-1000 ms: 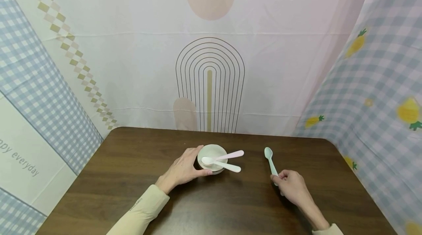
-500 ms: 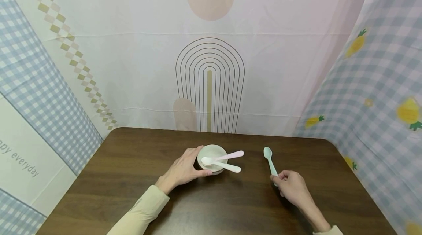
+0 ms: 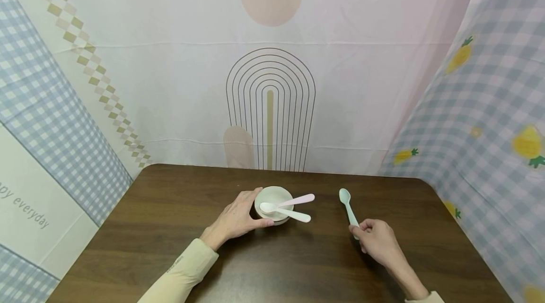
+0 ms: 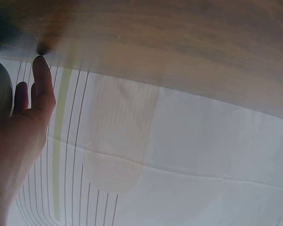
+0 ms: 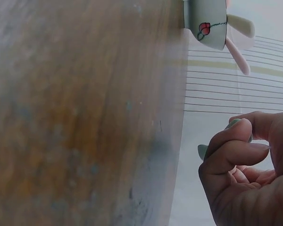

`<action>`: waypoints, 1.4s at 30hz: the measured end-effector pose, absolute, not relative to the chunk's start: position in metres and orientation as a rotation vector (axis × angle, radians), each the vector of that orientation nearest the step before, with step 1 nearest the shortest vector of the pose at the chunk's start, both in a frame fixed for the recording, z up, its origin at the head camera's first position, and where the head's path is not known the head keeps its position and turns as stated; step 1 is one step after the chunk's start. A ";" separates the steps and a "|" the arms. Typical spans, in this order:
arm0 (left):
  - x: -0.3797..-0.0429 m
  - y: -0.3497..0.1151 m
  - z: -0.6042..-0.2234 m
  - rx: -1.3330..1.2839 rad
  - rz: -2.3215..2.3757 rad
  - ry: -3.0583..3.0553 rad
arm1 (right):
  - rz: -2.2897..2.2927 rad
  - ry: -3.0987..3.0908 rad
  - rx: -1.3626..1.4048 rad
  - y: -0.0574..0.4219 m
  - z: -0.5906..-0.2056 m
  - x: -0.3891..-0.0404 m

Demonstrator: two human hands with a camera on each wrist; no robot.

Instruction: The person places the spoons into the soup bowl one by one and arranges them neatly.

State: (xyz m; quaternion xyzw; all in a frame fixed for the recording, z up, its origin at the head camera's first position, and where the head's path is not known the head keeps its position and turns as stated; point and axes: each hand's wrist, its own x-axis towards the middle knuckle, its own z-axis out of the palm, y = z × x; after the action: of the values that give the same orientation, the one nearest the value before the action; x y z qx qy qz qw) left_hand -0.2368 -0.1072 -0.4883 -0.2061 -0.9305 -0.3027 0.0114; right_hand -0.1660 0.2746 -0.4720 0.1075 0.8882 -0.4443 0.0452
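Observation:
A small white bowl (image 3: 270, 192) stands on the table, and my left hand (image 3: 235, 216) grips its left side between thumb and fingers. Two spoons lean in it, a white spoon (image 3: 295, 215) and a pink-handled spoon (image 3: 303, 199), their handles jutting out to the right. To the right, my right hand (image 3: 378, 240) pinches a mint-green spoon (image 3: 349, 209) by the handle end, its scoop pointing away from me. In the right wrist view the curled fingers hide most of that spoon, and the bowl's outside (image 5: 208, 26) carries a red design. Only the bowl's edge (image 4: 0, 89) enters the left wrist view.
A dark wooden table (image 3: 179, 199) carries everything. Behind it hangs a pale patterned cloth (image 3: 187, 95), with a checked cloth (image 3: 489, 118) at the right and another checked cloth (image 3: 55, 81) at the left.
The scoop of the mint-green spoon has swung slightly left while my right hand stays in place. My left hand, the bowl and its two spoons have not visibly moved.

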 end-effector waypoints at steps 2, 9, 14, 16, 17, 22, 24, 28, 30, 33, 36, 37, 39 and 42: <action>-0.236 -0.107 -0.488 -0.639 -0.942 -2.903 | -1.362 2.710 0.329 0.274 -0.472 -0.166; -0.235 -0.108 -0.488 -0.642 -0.934 -2.913 | -1.407 2.698 0.326 0.272 -0.468 -0.166; -0.235 -0.108 -0.487 -0.649 -0.943 -2.909 | -1.444 2.687 0.319 0.269 -0.465 -0.165; -0.235 -0.107 -0.487 -0.645 -0.952 -2.911 | -1.451 2.687 0.313 0.268 -0.464 -0.165; -0.235 -0.107 -0.486 -0.645 -0.953 -2.909 | -1.453 2.688 0.310 0.268 -0.464 -0.165; -0.235 -0.107 -0.486 -0.644 -0.952 -2.909 | -1.458 2.698 0.293 0.267 -0.462 -0.164; -0.235 -0.107 -0.487 -0.645 -0.947 -2.911 | -1.462 2.698 0.291 0.267 -0.462 -0.164; -0.236 -0.108 -0.488 -0.649 -0.941 -2.905 | -1.477 2.692 0.293 0.267 -0.461 -0.164; -0.237 -0.108 -0.488 -0.650 -0.942 -2.901 | -1.484 2.690 0.293 0.266 -0.461 -0.164; -0.237 -0.108 -0.488 -0.641 -0.943 -2.907 | -1.491 2.687 0.294 0.266 -0.461 -0.164; -0.237 -0.107 -0.488 -0.638 -0.939 -2.909 | -1.501 2.678 0.287 0.265 -0.461 -0.164; -0.236 -0.107 -0.488 -0.638 -0.941 -2.909 | -1.504 2.674 0.284 0.265 -0.461 -0.164; -0.236 -0.108 -0.487 -0.641 -0.946 -2.908 | -1.512 2.666 0.276 0.265 -0.460 -0.164; -0.235 -0.108 -0.487 -0.644 -0.957 -2.906 | -1.521 2.658 0.262 0.264 -0.459 -0.164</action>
State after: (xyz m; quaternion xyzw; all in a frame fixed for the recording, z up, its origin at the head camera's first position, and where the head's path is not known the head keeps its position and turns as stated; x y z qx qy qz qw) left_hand -0.2353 -0.1076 -0.4866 -0.2059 -0.9295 -0.3060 0.0074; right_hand -0.1638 0.2645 -0.4594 0.0852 0.8643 -0.4946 0.0337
